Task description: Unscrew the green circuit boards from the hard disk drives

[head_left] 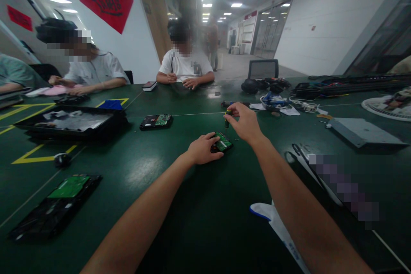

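A hard drive (224, 141) with a green circuit board on top lies on the green table in front of me. Over its left side is my left hand (205, 149), thumb and fingers gripping its edges and hiding part of it. My right hand (245, 122) pinches a screwdriver (227, 119) with a yellow and dark handle. The tool stands upright above the drive's far right corner; I cannot tell whether its tip touches a screw. A few tiny screws (236, 139) lie just right of the drive.
More drives lie at the far left (156, 121) and near left (56, 205). A black tray (72, 120) stands left. On the right are a grey metal case (367, 132), a bowl with blue items (274, 100) and a white glove (282, 231). Co-workers sit across the table.
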Demonstrator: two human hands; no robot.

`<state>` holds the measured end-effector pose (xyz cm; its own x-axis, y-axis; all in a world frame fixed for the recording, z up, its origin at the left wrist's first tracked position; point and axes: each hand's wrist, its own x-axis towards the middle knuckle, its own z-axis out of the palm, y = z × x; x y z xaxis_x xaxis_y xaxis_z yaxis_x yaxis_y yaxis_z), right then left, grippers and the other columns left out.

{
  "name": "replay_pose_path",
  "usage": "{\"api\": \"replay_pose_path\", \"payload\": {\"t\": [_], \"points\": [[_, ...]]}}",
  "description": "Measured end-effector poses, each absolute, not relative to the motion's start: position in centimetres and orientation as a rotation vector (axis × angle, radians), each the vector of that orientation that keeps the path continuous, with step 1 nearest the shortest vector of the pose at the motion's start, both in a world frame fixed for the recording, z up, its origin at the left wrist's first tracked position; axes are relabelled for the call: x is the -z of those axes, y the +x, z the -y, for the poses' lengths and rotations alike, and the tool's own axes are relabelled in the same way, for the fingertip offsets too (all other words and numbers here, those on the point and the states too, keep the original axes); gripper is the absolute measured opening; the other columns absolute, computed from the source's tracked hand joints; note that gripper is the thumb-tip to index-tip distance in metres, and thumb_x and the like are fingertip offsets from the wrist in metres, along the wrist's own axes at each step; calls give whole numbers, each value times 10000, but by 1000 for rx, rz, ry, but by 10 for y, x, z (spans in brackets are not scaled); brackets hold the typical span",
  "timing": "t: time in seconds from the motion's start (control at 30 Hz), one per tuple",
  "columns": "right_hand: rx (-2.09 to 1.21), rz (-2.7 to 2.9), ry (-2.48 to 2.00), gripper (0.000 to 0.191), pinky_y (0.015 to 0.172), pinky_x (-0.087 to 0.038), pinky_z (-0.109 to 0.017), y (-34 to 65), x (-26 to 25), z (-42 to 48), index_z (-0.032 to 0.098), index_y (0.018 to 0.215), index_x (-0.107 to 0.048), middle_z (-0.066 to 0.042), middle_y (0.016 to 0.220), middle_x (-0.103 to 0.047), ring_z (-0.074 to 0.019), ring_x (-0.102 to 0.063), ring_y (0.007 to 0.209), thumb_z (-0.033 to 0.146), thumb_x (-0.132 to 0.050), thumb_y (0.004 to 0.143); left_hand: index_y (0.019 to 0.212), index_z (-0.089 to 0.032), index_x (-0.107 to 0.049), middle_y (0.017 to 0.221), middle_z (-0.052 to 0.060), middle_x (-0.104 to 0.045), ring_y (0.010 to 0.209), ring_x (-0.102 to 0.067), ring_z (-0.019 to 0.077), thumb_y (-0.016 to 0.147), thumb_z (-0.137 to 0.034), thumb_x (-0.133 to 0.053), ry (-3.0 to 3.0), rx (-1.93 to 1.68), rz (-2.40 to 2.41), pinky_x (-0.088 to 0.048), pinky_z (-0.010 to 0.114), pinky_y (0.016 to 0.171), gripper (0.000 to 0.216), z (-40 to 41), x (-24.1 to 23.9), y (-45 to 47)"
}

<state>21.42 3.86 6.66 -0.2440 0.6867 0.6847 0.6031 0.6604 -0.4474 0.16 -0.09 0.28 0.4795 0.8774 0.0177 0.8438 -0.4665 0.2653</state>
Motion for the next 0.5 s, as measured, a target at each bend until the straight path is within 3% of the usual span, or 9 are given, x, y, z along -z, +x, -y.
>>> {"api": "replay_pose_path", "payload": {"t": [0.2,0.5], "points": [[-100,1958,-995,182,879,-559,-441,211,-64,-39,225,1089,-592,-107,1121,-689,-259,-671,960,212,-591,907,1550,-268,-462,1676,68,-346,1467,-435,363,850,-737,-566,2512,-233,-1477,-393,470,1191,849,1,-1,2],[-47,1949,-1024,120,865,-544,-434,211,-67,-34,241,1037,-584,-88,1033,-656,-263,-636,945,267,-611,923,1555,-269,-458,1681,62,-336,1475,-424,361,851,-744,-558,2508,-229,-1480,-384,460,1197,855,0,-1,1]]}}
